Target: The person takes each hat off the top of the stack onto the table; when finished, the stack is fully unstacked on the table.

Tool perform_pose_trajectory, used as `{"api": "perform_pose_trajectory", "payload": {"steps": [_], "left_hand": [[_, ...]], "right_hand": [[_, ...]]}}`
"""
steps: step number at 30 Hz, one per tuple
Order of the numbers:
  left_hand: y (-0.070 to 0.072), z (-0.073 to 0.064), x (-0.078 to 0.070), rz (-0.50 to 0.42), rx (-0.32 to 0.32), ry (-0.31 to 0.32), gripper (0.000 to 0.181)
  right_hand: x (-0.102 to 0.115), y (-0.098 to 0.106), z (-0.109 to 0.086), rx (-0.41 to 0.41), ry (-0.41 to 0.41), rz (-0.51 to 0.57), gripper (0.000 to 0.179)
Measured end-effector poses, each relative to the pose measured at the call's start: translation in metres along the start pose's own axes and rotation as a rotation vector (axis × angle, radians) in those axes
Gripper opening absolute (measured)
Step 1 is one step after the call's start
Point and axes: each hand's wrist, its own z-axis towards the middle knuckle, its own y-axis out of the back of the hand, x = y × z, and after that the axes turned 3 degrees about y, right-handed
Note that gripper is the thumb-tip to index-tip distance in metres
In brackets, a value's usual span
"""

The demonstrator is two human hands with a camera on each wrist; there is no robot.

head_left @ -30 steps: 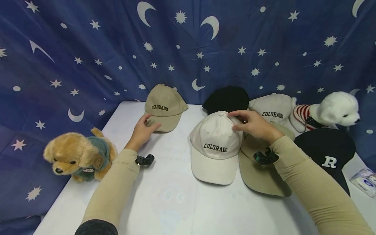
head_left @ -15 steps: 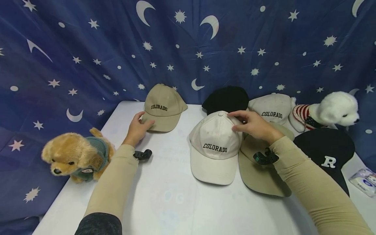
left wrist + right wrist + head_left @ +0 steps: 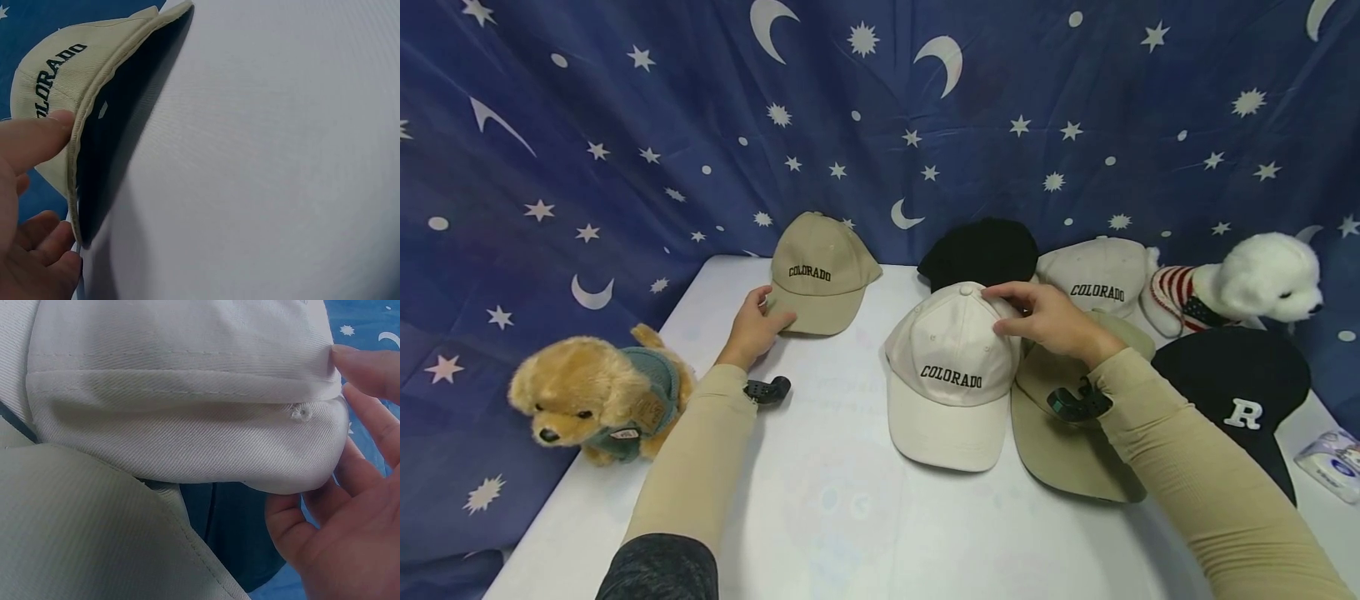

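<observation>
In the head view my left hand [image 3: 753,326] is at the near left corner of a khaki COLORADO cap [image 3: 811,258], which sits upright at the back left. Its thumb overlaps the top of the brim [image 3: 72,147], while the other fingers lie loosely bent around the brim's corner. Farther right, my right hand [image 3: 1043,315] grips the upper right of the crown on an off-white COLORADO cap [image 3: 951,367]. The right wrist view has the thumb on one side of that crown [image 3: 187,434] and bent fingers on the other.
Crowding the right side are a larger khaki cap [image 3: 1075,454], a black cap [image 3: 981,250], a pale COLORADO cap [image 3: 1096,279] and a black R cap [image 3: 1217,375]. A white plush dog [image 3: 1262,279] and wipes pack [image 3: 1333,462] are beyond. A golden plush dog [image 3: 583,392] stands left.
My left hand has slid leftward and slightly up along the khaki cap's brim, its thumb drawing back from the middle of the brim. The right hand and the caps hold their places.
</observation>
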Motion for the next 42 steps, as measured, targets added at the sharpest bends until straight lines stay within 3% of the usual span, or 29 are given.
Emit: {"api": "perform_pose_trajectory", "payload": {"steps": [7,17,29,42], "left_hand": [[-0.005,0.0,-0.006,0.09,0.022,-0.015,0.075],[-0.018,-0.003,-0.012,0.144,0.057,-0.074,0.068],[-0.051,-0.012,-0.03,0.14,0.092,-0.114,0.066],[-0.072,-0.019,-0.041,0.124,0.117,-0.142,0.063]], "right_hand": [[-0.001,0.0,0.0,-0.002,-0.002,0.0,0.048],[-0.002,-0.001,0.0,-0.004,0.002,0.001,0.048],[-0.001,-0.002,-0.001,0.005,0.001,0.019,0.048],[-0.003,-0.004,-0.001,0.005,0.007,0.023,0.048]]}}
